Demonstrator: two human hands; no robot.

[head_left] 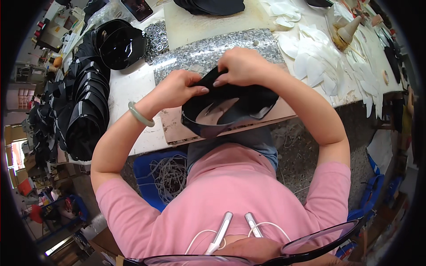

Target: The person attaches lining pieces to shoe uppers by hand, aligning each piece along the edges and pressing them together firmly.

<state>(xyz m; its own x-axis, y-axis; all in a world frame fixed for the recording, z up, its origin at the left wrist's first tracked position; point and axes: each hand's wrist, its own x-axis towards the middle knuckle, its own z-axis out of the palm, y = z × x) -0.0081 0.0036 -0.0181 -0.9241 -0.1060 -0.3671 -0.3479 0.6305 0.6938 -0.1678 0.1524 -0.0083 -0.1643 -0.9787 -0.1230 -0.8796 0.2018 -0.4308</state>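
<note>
Fingers of our left hand (pixel 181 87) and right hand (pixel 242 67) pinch the black piece (pixel 248 95) along its far edge, presumably keeping it taut. We hold it nearside of the speckled sheet (pixel 186 60); stacked black parts (pixel 86 106) sit left, probably within reach.

Held pc (pixel 246 94) at front ctr of tbl (pixel 124 86), stacked pcs (pixel 85 124) L, cut pcs (pixel 315 62) R, cords (pixel 168 175) in bin (pixel 143 170) below L.

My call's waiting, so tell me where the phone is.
In the head view, the phone lies at the upper left, between the clear plastic and the cream board.
</note>
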